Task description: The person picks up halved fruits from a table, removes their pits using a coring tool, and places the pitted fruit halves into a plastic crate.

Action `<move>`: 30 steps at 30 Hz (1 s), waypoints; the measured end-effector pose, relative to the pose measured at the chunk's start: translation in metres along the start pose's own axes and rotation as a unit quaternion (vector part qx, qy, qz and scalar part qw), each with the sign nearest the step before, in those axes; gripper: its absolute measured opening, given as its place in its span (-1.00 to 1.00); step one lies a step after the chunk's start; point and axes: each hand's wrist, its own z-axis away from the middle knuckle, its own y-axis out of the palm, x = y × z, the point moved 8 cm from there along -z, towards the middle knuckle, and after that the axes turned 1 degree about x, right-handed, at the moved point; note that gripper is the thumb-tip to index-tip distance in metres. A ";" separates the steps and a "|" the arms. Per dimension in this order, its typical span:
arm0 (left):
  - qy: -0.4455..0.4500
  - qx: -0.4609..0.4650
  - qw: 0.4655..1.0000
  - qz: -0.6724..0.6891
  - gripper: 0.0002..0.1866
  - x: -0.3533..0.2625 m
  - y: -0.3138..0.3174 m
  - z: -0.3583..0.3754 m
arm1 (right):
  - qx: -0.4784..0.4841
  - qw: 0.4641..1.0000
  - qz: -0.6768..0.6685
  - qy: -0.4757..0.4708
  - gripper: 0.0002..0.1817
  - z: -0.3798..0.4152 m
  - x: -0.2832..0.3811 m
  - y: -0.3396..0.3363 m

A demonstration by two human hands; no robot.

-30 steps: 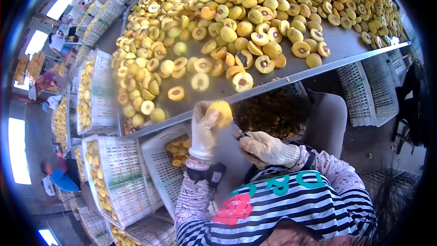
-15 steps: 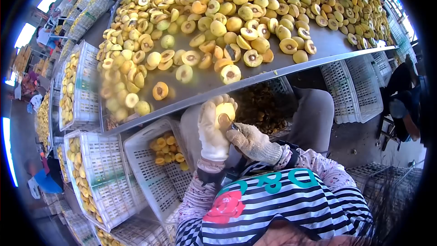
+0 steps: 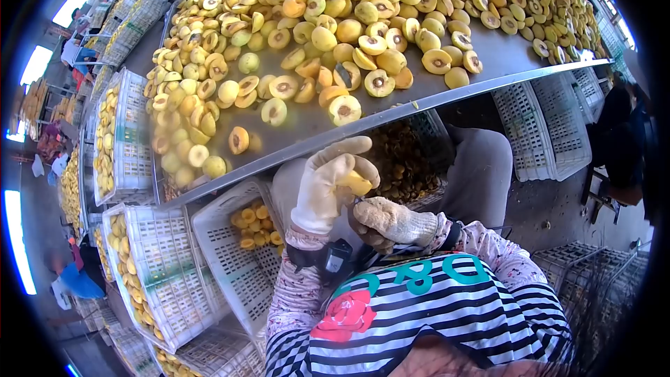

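My left hand [image 3: 322, 192], in a pale glove, grips a yellow peach half [image 3: 357, 183] between thumb and fingers, with the index finger raised. Just below it, my right hand [image 3: 394, 220], in a worn knitted glove, is closed on a small dark-tipped tool, mostly hidden by the fingers. Its tip is close to the fruit. Both hands are over my lap, in front of the metal table [image 3: 307, 141]. Many halved peaches [image 3: 335, 42], several with brown stones showing, are heaped on that table.
Below the table edge, a crate of dark peach stones [image 3: 401, 160] sits between my knees. Left of my leg, a white crate [image 3: 227, 237] holds some peach halves. Full crates [image 3: 164, 272] stand farther left, and stacked crates [image 3: 541, 129] are at right. Other people are in the background.
My left hand has turned, tilting the peach half so its cut face no longer faces me, and its index finger has lifted. My right hand has drawn slightly downward from the fruit.
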 end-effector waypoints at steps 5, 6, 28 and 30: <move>-0.048 0.067 0.996 0.015 -0.62 0.006 0.020 -0.011 | 0.060 0.994 -0.081 -0.030 -0.40 0.010 0.003 0.008; -0.060 0.068 0.996 0.018 -0.62 0.009 0.023 -0.013 | 0.069 0.993 -0.094 -0.033 -0.39 0.013 0.004 0.010; 0.017 -0.034 0.998 0.044 -0.60 0.009 -0.011 -0.018 | 0.032 0.983 0.114 -0.139 -0.48 -0.015 -0.035 -0.054; 0.061 -0.114 0.991 -0.020 -0.58 -0.027 -0.036 0.011 | 0.111 0.986 -0.084 -0.092 -0.43 0.000 -0.001 -0.023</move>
